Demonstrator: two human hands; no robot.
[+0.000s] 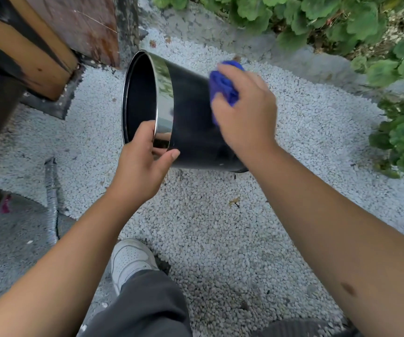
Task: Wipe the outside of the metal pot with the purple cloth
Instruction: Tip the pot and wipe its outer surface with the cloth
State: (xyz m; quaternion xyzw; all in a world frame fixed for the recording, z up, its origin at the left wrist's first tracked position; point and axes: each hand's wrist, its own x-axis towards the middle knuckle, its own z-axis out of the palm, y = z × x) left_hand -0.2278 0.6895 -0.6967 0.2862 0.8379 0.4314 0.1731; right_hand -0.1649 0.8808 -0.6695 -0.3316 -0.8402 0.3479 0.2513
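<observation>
White gravel (220,227) covers the ground under a person's white shoe (129,260). Above it, the left hand (139,164) grips the rim of the metal pot (186,117), tipped on its side, mouth leftward. Farther on, the right hand (242,110) curls around the bunched purple cloth (222,85), pressing it against the pot's dark outer wall.

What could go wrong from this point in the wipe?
The left hand alone grips the metal pot by its rim, held tilted in the air over the gravel; pressure from the right hand pressing the purple cloth could twist it loose and drop it.
</observation>
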